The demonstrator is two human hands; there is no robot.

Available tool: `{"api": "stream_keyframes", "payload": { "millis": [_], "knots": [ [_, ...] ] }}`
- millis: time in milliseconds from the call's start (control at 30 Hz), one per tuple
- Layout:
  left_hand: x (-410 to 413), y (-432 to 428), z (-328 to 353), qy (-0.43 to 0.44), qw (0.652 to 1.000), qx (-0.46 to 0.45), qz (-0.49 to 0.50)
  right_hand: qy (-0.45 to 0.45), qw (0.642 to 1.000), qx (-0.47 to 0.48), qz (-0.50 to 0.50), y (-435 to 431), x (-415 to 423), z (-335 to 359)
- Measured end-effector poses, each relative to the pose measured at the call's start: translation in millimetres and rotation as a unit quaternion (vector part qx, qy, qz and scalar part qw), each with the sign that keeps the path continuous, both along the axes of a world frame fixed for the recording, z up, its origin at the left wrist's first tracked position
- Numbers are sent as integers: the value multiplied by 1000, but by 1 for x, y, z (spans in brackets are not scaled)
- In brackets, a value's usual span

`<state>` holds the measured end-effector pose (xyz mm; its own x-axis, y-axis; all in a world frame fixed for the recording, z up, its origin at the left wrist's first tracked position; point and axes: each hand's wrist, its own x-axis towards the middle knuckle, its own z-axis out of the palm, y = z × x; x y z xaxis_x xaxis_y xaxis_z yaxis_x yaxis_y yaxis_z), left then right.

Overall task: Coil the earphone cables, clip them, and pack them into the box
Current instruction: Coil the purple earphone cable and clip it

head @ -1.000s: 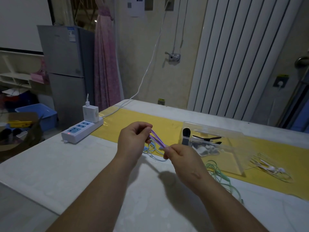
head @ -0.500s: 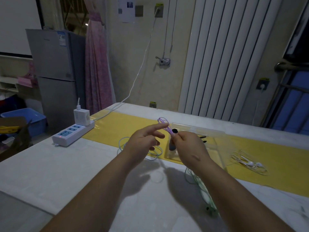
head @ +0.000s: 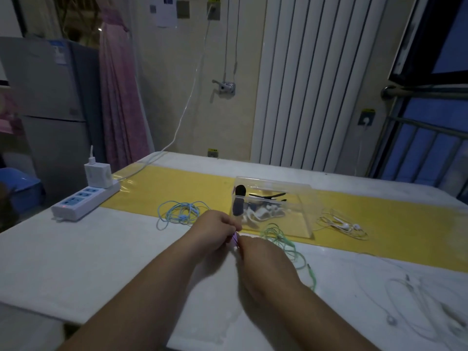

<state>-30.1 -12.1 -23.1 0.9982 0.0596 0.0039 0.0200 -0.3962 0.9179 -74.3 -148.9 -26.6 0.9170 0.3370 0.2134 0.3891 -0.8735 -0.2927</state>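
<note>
Two-handed, pinching the bunched purple earphone cable (head: 235, 238) between left hand (head: 215, 231) and right hand (head: 263, 254), with fingers of each curled tight on it (only a short stretch showing). Holding it over the white table (head: 101, 262), just before the clear box (head: 301, 211).

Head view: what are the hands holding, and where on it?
The purple earphone cable. The left hand and right hand each pinch its bundled strands. Only a short stretch shows between them; the rest is hidden.
</note>
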Motion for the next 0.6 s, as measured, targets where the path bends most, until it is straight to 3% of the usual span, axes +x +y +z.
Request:
{"api": "stream_keyframes", "payload": {
  "millis": [100, 267, 467, 600],
  "knots": [
    [3, -2, 0, -4, 996, 81, -22, 22, 1000, 20, -11, -9, -3, 1],
    [9, -18, 2, -38, 981, 182, -46, 17, 999, -30, -6, -17, 0, -2],
    [11, -36, -1, -115, 961, 250, -18, -75, 995, -71, -14, -28, 4, -6],
    [13, -40, -1, -124, 942, 311, -9, -83, 993, -78, -13, -37, 5, -5]
  ]
}}
